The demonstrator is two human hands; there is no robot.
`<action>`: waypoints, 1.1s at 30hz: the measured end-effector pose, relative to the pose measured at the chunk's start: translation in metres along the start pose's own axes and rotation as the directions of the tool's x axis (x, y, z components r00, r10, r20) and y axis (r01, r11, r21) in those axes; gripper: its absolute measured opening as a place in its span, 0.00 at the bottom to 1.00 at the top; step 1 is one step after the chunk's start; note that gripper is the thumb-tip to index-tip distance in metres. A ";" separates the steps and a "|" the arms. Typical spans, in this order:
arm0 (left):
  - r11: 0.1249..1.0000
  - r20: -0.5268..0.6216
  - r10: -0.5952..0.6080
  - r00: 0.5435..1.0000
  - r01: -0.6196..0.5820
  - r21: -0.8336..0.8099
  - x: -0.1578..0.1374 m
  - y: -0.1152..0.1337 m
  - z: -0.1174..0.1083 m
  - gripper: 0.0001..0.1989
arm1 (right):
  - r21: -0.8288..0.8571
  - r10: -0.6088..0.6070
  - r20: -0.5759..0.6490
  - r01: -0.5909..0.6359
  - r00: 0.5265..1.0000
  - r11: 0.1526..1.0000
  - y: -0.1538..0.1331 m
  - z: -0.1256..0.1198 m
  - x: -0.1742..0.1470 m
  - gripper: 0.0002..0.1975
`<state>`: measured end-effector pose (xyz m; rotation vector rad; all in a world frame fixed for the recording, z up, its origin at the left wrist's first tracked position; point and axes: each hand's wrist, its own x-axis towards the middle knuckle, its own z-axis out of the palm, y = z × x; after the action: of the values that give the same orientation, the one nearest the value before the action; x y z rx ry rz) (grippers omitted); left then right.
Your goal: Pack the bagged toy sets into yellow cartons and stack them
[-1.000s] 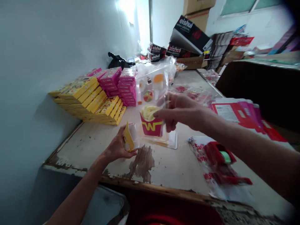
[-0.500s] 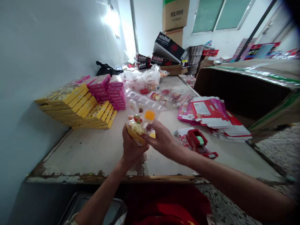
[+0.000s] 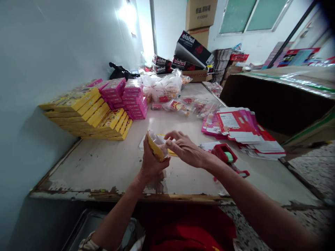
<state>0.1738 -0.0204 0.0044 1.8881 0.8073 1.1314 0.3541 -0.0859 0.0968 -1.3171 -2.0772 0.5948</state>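
Observation:
My left hand (image 3: 151, 162) is closed round a small yellow carton (image 3: 155, 148), tilted up over the near middle of the table. A clear plastic tray (image 3: 157, 140) shows at the carton's upper opening, most of it hidden inside. Just right of that opening is my right hand (image 3: 185, 148), its fingers apart and the thumb at the tray's edge; nothing is gripped in it. Behind and below both hands a flat yellow and white piece of packaging (image 3: 171, 152) lies on the table, partly covered.
Stacked yellow boxes (image 3: 86, 111) and pink boxes (image 3: 134, 101) stand at left. Clear-wrapped packets (image 3: 180, 104) lie farther back. At right are flat red and pink cartons (image 3: 235, 125), a red tape dispenser (image 3: 222, 153) and a large open cardboard box (image 3: 274, 78).
The clear tray with small colourful pieces, which stuck far out of the carton, has gone down into it. My right hand has let go of the tray and its fingers have spread.

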 end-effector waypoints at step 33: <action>0.889 -0.193 -0.057 0.979 -0.038 -0.456 -0.033 0.037 -0.009 0.24 | 0.217 0.013 -0.599 0.147 0.801 0.965 0.023 0.065 -0.057 0.08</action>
<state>0.1574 -0.0633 0.0252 1.3891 0.5874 1.3854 0.3424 -0.1323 0.0207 -1.0917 -1.4631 0.3337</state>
